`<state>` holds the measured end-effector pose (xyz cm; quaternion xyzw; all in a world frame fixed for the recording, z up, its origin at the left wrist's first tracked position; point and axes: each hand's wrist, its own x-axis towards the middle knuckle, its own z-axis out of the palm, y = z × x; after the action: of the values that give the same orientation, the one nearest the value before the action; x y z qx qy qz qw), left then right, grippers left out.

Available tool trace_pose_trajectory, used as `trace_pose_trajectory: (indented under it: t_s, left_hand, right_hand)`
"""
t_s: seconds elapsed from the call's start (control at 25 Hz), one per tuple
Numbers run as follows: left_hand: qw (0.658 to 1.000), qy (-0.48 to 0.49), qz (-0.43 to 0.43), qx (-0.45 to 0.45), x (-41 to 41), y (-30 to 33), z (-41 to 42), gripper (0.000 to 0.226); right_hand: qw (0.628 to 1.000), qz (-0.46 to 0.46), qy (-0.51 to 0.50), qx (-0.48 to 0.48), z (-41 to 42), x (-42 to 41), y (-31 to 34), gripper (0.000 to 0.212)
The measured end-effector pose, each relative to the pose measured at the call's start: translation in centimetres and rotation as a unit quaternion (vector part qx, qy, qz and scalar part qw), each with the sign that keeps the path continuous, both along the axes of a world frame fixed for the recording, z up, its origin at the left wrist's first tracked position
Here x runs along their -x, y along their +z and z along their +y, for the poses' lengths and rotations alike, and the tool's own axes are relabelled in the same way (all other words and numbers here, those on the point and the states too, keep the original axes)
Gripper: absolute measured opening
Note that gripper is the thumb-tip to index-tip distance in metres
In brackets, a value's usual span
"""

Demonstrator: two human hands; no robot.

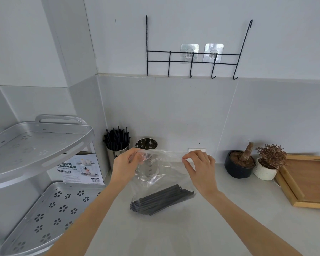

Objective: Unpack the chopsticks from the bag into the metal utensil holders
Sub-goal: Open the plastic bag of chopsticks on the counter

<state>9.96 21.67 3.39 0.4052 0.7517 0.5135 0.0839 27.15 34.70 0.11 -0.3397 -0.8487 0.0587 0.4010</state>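
Head view: your left hand (127,164) and right hand (199,166) sit at centre frame, each with its grip pinching the top edge of the clear plastic bag (163,174), left at the left corner, right at the right corner. The bag hangs from both grips, with its lower end resting on the grey tabletop (201,228). The bundle of dark chopsticks (162,200) lies slanted inside the bag's lower part, just below centre frame. Behind the bag, against the wall, stand two metal utensil holders: the left holder (112,154) is full of upright dark chopsticks, and the right holder (146,144) is partly seen through the plastic. At left frame stands a silver two-tier rack (35,145). At right frame, two potted plants (255,163) stand just beside a wooden tray (307,180). A black wire hook rack (192,58) hangs on the wall at upper centre.
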Motion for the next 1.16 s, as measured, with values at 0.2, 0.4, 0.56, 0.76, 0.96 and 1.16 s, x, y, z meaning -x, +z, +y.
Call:
trace_pose_trajectory:
  t_s: [0.2,0.4,0.56,0.76,0.96,1.16]
  left_hand:
    - [1.000,-0.004,0.021,-0.005,0.2,0.0,-0.4,0.016]
    - [1.000,-0.018,0.009,-0.006,0.0,0.7,-0.5,0.024]
    - [0.999,-0.024,0.014,-0.029,-0.1,1.0,-0.4,0.021]
    - [0.998,-0.024,0.009,-0.052,0.2,1.0,0.0,0.023]
    - [0.998,-0.016,-0.038,-0.049,0.3,0.5,0.4,0.028]
    - [0.997,-0.008,-0.059,-0.058,1.1,-0.1,1.3,0.009]
  right_hand:
    - [0.993,0.076,0.052,0.077,0.5,-0.4,2.5,0.014]
    - [0.993,0.092,0.060,0.049,1.5,-0.5,5.0,0.018]
    - [0.988,0.092,0.045,0.116,1.5,-0.6,6.1,0.015]
    - [0.987,0.077,0.039,0.136,2.0,-0.6,6.6,0.016]
    - [0.985,0.088,0.052,0.142,2.2,-0.7,6.1,0.018]
    - [0.975,0.173,0.053,0.128,2.9,-1.3,5.2,0.038]
